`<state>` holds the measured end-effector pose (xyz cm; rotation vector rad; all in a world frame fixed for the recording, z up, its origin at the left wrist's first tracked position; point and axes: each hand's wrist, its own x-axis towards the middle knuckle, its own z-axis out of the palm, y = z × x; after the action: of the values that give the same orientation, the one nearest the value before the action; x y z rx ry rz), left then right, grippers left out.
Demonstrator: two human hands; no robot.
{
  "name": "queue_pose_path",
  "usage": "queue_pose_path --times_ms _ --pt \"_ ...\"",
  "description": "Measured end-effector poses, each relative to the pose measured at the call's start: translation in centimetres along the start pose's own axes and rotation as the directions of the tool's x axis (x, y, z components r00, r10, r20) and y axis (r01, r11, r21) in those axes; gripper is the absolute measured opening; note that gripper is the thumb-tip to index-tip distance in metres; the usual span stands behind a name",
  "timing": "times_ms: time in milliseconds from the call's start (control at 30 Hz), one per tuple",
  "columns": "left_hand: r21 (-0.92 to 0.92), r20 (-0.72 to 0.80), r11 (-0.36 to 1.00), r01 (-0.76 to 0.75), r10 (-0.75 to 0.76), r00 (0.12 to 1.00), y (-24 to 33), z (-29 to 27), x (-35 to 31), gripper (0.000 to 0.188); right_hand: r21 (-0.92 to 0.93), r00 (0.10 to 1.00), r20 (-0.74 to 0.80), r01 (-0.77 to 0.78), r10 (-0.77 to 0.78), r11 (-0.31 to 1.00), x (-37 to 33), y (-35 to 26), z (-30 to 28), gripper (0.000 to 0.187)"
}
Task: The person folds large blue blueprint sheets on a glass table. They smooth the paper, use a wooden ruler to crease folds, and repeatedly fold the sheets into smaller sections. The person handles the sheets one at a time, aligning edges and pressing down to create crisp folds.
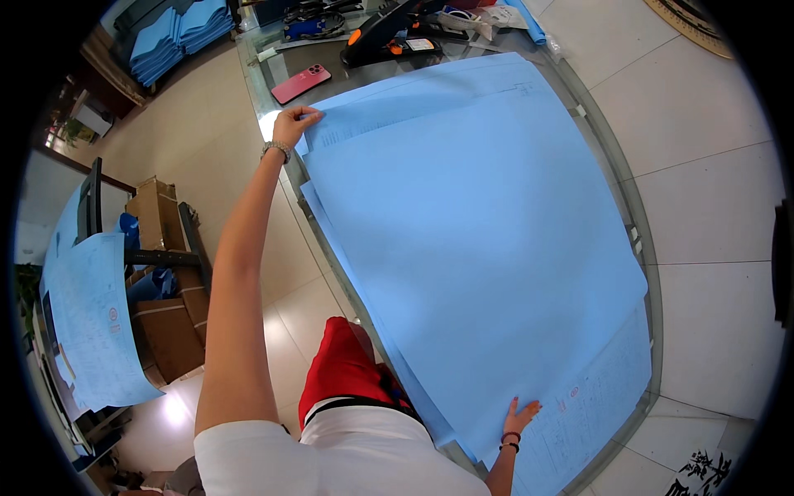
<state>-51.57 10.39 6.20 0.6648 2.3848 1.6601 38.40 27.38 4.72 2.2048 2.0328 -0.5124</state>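
Observation:
Large blue paper sheets lie stacked and slightly askew on a glass table, the blank top sheet (471,215) covering most of the others. Under it, a printed blue drawing sheet (591,405) shows along the near right side, and fine lines also show at the far edge. My left hand (295,126) pinches the paper's far left corner, its fingers closed; which layers it holds I cannot tell. At the near end, my right hand (519,417) lies on the paper beside the top sheet's edge, fingers stretched out and holding nothing.
A pink phone (301,83) lies beyond my left hand. Black tools with orange parts (389,37) and cables crowd the table's far end. Left across the floor stand cardboard boxes (169,331) and a machine with a printed blue sheet (98,322) hanging out.

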Motion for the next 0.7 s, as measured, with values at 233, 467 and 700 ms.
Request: queue_pose_path --times_ms 233,467,700 --pt "0.347 -0.176 0.938 0.023 0.041 0.984 -1.7 -1.4 -0.1 0.045 0.012 0.999 -0.008 0.033 -0.033 0.999 -0.5 -0.2 0.1 0.092" --pt "0.492 0.179 0.841 0.228 -0.353 0.918 -3.8 -1.7 -6.5 0.073 -0.086 0.999 0.017 -0.041 0.043 0.995 0.3 0.1 0.6 0.092" --pt "0.274 0.294 0.871 0.408 -0.48 0.827 -3.6 -1.4 -7.3 0.045 -0.001 1.0 -0.016 -0.023 0.023 1.0 -0.2 -0.8 0.1 0.092"
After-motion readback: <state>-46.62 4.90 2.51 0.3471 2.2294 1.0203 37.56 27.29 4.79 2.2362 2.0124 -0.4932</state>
